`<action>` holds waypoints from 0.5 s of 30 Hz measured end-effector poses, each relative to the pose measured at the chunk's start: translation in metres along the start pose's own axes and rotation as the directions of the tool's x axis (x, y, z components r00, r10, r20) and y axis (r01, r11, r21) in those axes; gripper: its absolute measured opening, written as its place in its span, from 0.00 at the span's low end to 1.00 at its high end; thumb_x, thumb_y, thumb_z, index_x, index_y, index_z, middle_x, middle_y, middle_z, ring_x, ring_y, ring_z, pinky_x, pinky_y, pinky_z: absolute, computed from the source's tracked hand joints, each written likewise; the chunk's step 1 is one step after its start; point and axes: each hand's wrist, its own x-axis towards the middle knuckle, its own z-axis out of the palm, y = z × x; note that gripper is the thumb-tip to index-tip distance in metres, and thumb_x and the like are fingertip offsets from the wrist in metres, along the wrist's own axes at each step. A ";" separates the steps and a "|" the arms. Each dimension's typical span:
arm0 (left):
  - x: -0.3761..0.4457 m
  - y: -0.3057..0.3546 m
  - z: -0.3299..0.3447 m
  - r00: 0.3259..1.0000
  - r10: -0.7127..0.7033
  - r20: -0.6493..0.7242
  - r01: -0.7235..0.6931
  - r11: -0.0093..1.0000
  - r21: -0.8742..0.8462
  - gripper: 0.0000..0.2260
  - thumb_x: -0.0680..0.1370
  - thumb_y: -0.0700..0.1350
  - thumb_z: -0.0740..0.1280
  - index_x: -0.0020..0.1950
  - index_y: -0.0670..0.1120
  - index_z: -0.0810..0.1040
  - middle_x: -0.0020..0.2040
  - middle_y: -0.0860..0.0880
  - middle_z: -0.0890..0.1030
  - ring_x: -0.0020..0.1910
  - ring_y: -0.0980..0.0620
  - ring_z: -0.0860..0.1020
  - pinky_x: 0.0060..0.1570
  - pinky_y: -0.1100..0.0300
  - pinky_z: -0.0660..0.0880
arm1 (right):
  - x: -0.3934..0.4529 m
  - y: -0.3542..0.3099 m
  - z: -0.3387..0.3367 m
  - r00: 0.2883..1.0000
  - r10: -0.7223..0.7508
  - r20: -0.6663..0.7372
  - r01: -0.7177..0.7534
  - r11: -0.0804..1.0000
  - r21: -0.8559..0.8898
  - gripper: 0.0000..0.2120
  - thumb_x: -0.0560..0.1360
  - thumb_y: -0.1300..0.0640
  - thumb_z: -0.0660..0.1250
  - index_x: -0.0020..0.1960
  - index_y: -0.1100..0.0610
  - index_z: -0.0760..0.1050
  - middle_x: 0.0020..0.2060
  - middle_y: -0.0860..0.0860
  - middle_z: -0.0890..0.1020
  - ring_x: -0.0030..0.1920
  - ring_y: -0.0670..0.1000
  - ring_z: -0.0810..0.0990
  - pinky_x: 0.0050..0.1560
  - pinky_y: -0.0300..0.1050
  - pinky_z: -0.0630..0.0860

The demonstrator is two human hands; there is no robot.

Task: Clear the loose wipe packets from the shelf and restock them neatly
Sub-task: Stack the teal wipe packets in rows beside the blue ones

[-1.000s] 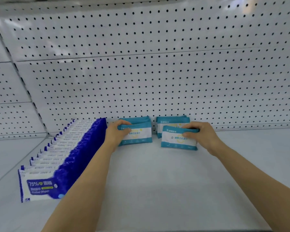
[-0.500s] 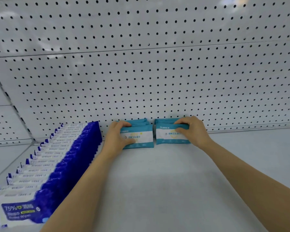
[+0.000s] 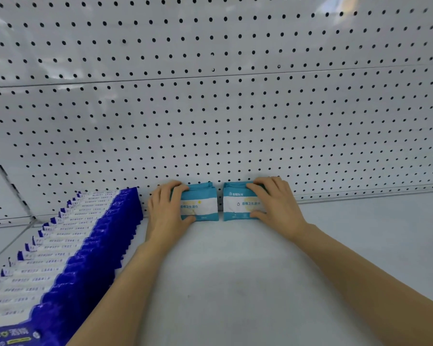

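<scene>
Against the pegboard [image 3: 235,121] at the shelf [image 3: 235,283] back: left hand [image 3: 166,211] gripping the left teal packets [image 3: 201,204], right hand [image 3: 276,204] gripping the right teal packets [image 3: 236,204], stacks upright, just apart, blue packs [image 3: 80,258] lined leftward.

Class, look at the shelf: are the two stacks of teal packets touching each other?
No, a narrow gap separates the left stack from the right stack.

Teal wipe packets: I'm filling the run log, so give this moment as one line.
left hand grips left teal stack | right hand grips right teal stack | both against pegboard
</scene>
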 end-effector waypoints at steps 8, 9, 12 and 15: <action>0.001 0.008 -0.001 0.999 0.001 0.035 -0.002 1.000 0.027 0.36 0.64 0.56 0.79 0.69 0.50 0.70 0.68 0.52 0.69 0.68 0.47 0.64 0.69 0.51 0.57 | -0.008 0.004 -0.004 0.997 -0.046 -0.066 0.046 0.999 -0.005 0.35 0.62 0.56 0.80 0.66 0.62 0.73 0.60 0.55 0.76 0.61 0.57 0.70 0.67 0.55 0.64; 0.000 0.009 -0.002 0.999 0.003 0.032 -0.004 1.000 0.027 0.37 0.64 0.56 0.79 0.69 0.50 0.70 0.68 0.51 0.69 0.68 0.47 0.64 0.69 0.50 0.58 | -0.009 0.003 -0.006 0.996 -0.044 -0.076 0.044 0.999 0.001 0.34 0.62 0.56 0.80 0.66 0.62 0.73 0.60 0.55 0.76 0.61 0.57 0.71 0.67 0.56 0.65; -0.001 0.016 -0.007 1.000 0.003 0.028 -0.004 0.999 0.034 0.36 0.64 0.56 0.79 0.69 0.49 0.70 0.68 0.50 0.69 0.68 0.46 0.64 0.69 0.49 0.59 | -0.013 0.003 -0.007 0.993 -0.034 -0.109 0.037 0.999 0.022 0.32 0.65 0.54 0.78 0.66 0.62 0.73 0.60 0.55 0.77 0.62 0.58 0.72 0.66 0.56 0.66; -0.006 0.024 -0.012 1.000 0.002 0.025 -0.003 1.000 0.031 0.34 0.67 0.55 0.78 0.69 0.48 0.71 0.68 0.49 0.70 0.67 0.46 0.65 0.69 0.49 0.60 | -0.021 0.000 -0.008 0.987 -0.012 -0.163 0.022 0.998 0.059 0.25 0.71 0.49 0.70 0.64 0.61 0.75 0.57 0.54 0.79 0.59 0.57 0.74 0.64 0.52 0.67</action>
